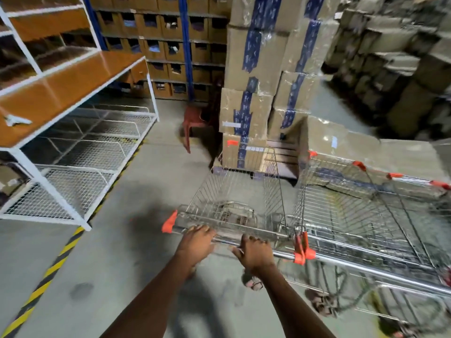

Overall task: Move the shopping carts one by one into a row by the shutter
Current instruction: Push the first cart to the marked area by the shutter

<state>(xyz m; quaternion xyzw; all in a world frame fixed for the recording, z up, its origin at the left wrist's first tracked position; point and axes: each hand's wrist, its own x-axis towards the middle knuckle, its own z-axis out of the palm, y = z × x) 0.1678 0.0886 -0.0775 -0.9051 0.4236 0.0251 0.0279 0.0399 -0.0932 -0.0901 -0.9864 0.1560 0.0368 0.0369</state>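
A steel wire shopping cart (234,191) with orange corner caps stands straight in front of me. My left hand (196,242) and my right hand (253,252) both grip its chrome handle bar (227,240), fingers curled over it. A second, larger cart (366,215) stands right beside it on the right, and the orange end caps of the two handles touch. No shutter is in view.
A white-framed rack with orange shelves (61,89) and wire-mesh trays stands at the left, behind a yellow-black floor stripe (53,269). Taped cardboard boxes (256,93) are stacked ahead on a pallet, with a red plastic chair (192,123) beside them. Bare concrete floor (151,167) lies between.
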